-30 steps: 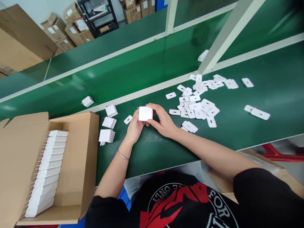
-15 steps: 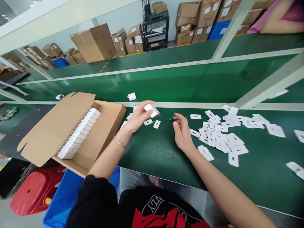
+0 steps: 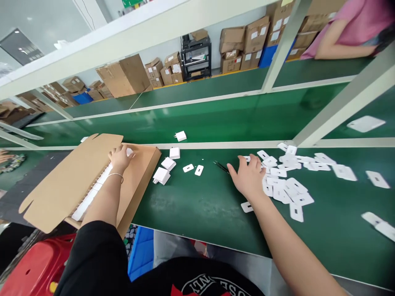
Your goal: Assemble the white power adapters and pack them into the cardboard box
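Left hand [image 3: 120, 160] and white adapter [image 3: 130, 151] now at open carton [image 3: 135, 183], earlier above tabletop [image 3: 197, 209].

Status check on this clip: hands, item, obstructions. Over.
Left hand: inside open carton, holding white adapter. Right hand: over white plates, dark tweezers alongside, grip unclear. Carton flap folded back, not blocking left hand.

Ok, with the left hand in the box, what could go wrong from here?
The left hand has a white adapter at the far end of the row of adapters; a bump might tip that row.

Three loose adapters sit near the cardboard box, so the arm could knock them on its way out.

The right hand is beside the tweezers and slotted white plates; a careless sweep may scatter them.
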`<state>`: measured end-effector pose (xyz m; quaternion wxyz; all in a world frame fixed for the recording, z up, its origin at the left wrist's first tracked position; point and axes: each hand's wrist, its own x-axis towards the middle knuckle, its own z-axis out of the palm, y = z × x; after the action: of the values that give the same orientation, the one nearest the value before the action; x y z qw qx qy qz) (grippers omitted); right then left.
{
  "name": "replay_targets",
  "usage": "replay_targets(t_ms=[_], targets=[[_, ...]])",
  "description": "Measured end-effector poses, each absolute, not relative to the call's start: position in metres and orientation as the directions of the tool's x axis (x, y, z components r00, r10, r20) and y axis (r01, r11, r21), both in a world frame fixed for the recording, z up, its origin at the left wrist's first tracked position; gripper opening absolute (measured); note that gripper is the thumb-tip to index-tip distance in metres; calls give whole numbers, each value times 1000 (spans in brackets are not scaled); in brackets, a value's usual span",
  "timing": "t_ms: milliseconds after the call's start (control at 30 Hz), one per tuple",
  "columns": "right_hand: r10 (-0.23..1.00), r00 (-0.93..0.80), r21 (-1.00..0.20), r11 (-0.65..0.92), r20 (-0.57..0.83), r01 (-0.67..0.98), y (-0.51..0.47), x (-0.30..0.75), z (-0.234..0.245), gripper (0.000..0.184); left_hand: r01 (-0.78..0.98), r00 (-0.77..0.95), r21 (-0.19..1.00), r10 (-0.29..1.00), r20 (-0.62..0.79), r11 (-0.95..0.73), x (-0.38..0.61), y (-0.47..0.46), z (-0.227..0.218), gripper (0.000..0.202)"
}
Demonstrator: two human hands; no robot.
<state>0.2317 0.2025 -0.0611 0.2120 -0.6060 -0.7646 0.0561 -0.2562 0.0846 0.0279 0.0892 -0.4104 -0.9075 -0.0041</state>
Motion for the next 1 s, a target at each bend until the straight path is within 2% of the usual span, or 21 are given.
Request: replay_targets(t_ms=[67, 133, 200, 267, 333, 400, 467, 533, 600, 667, 733, 867, 1000], targets=[[956, -188, -340, 258, 225, 904, 205, 233, -64, 55, 733, -657, -67, 731, 183, 676, -257, 85, 23, 41], [940, -242, -334, 314, 241, 889, 204, 231, -66, 54, 709, -686, -11, 693, 221, 705, -256, 86, 19, 35], [919, -286, -337, 370, 273, 866, 202, 229, -65, 53, 691, -712, 127, 637, 297, 712, -255, 87, 17, 30], [912, -302, -343, 388, 279, 855, 201, 229, -63, 53, 693, -718, 345, 560, 414, 633, -252, 88, 17, 27], [917, -297, -330, 376, 266, 866, 201, 229, -59, 51, 699, -714, 458, 492, 499, 549, -246, 94, 21, 29], [928, -269, -285, 339, 256, 897, 203, 230, -56, 48, 722, -684, 405, 492, 539, 560, -236, 109, 29, 37], [942, -237, -230, 292, 239, 928, 205, 231, -54, 46, 782, -603, 268, 579, 548, 562, -218, 134, 37, 45], [949, -239, -193, 279, 206, 941, 206, 232, -53, 46, 876, -470, 194, 691, 549, 442, -190, 167, 41, 44], [945, -276, -174, 306, 175, 936, 206, 233, -51, 46, 950, -311, 160, 820, 480, 267, -151, 203, 37, 39], [934, -319, -168, 344, 159, 924, 205, 233, -48, 44, 984, -134, 158, 925, 356, 81, -105, 238, 26, 38], [924, -349, -178, 374, 159, 910, 204, 235, -46, 40, 980, -18, 198, 963, 270, -37, -58, 268, 8, 42], [918, -340, -202, 379, 202, 903, 207, 238, -47, 37, 966, -75, 260, 973, 217, 17, 10, 307, -23, 38], [922, -331, -202, 369, 201, 907, 212, 240, -50, 35, 941, -121, 333, 977, 175, 57, 30, 321, -28, 35]])
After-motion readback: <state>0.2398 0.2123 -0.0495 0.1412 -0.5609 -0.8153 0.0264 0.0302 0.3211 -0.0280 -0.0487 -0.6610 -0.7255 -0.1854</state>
